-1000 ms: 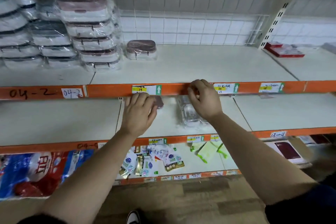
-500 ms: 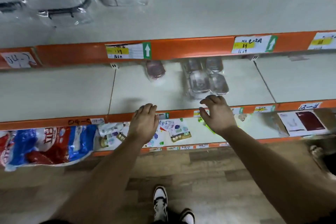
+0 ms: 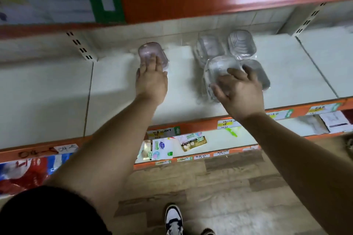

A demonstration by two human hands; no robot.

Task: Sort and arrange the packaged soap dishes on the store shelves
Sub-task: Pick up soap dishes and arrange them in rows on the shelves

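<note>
Left hand [image 3: 151, 80] lies flat, fingers straight, on the lone pink soap dish [image 3: 150, 52], far back on the middle shelf [image 3: 114, 86]. Right hand [image 3: 241, 90] spreads over the nearest clear soap dish [image 3: 219, 66]; clasped or not, can't tell. Slippery-looking wrap, so squeeze the sides, lift straight.
</note>
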